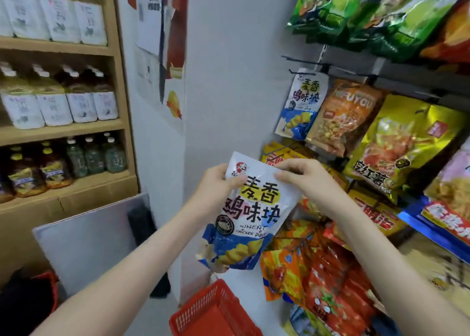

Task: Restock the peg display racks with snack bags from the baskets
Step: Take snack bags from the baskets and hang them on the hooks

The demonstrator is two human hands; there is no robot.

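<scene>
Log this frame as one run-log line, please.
stage: bag in hand, unhung | left hand + right hand: gripping white-blue snack bag top | matching bag on peg | red basket below

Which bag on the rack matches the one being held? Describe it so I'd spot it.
Look at the peg rack on the right, middle row. The matching bag hangs at its far left end, beside an orange bag. It alone is white and blue there.

Red basket (208, 312) cut off by btm edge; bottle labels (54, 109) too blurred to read.
</scene>
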